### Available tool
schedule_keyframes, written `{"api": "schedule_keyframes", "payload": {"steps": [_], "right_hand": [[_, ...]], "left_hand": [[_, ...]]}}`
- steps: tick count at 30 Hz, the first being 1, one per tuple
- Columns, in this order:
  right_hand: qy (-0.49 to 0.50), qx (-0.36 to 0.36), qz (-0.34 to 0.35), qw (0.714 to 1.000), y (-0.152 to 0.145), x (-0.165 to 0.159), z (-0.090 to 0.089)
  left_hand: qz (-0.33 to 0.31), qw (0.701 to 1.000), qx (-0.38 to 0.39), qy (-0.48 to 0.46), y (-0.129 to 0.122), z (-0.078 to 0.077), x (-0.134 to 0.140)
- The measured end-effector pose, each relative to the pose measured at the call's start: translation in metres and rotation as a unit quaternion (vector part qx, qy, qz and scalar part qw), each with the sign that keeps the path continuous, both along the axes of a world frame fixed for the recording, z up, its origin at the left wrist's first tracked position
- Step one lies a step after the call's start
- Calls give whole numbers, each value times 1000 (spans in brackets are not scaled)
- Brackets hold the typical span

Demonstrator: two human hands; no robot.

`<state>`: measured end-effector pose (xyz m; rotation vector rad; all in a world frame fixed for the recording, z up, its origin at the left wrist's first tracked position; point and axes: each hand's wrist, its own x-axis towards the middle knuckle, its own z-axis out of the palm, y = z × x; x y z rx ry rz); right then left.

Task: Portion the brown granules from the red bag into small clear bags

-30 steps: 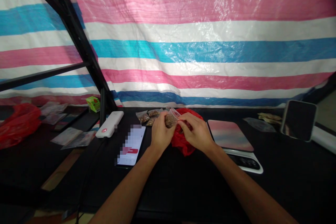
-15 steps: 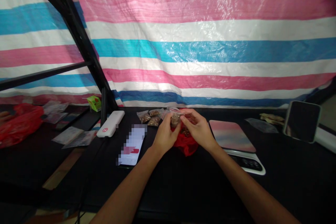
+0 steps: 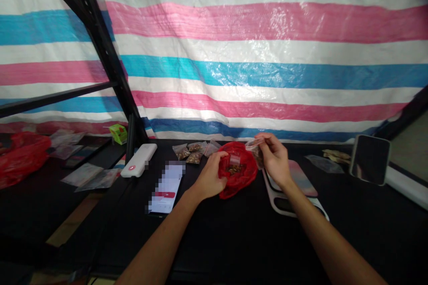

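My right hand (image 3: 276,158) pinches a small clear zip bag (image 3: 256,150) with brown contents, held up over the near-left corner area of the kitchen scale (image 3: 286,210). My left hand (image 3: 210,178) is closed on the left rim of a red plastic bag (image 3: 245,176), which lies open on the black table. Inside the red bag are small brown pieces (image 3: 236,169), too small to name, and a clear zip bag (image 3: 234,159). Several filled zip bags (image 3: 194,157) lie just behind my left hand.
A phone with a lit screen (image 3: 168,187) and a white power bank (image 3: 138,160) lie to the left. Farther left are flat clear bags (image 3: 82,173), a green box (image 3: 118,133) and another red bag (image 3: 25,156). An upright dark-screened device (image 3: 370,159) stands at the right.
My hands have parted: the right carried the small zip bag rightward to the scale, and the left moved onto the red bag's rim. The red bag's opening now shows.
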<state>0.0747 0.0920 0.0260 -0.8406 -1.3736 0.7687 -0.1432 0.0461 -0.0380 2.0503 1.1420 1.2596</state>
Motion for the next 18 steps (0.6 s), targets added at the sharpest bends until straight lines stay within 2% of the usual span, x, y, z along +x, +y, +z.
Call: {"api": "schedule_keyframes", "payload": {"steps": [2, 5, 7, 9, 11, 13, 15, 18], "right_hand": [[-43, -25, -23, 998, 3, 33, 3], [-142, -85, 31, 986, 8, 87, 0], [-220, -119, 60, 966, 10, 114, -6], [-290, -133, 82, 944, 11, 130, -13], [-335, -111, 68, 933, 11, 135, -19], [-335, -81, 24, 938, 12, 135, -22], [-287, -60, -35, 956, 13, 134, -25], [-202, -45, -107, 973, 15, 138, -28]], "left_hand": [[-30, 999, -18, -20, 0, -3, 1], [-59, 994, -42, -76, 2, -5, 4], [-66, 990, -55, -110, 3, -4, 6], [-62, 987, -67, -132, 4, 0, 6], [-52, 985, -76, -145, 3, 4, 3], [-34, 985, -70, -154, 2, 8, 0], [-10, 988, -60, -142, 1, 10, -2], [10, 997, -46, -65, -1, 9, -4]]}}
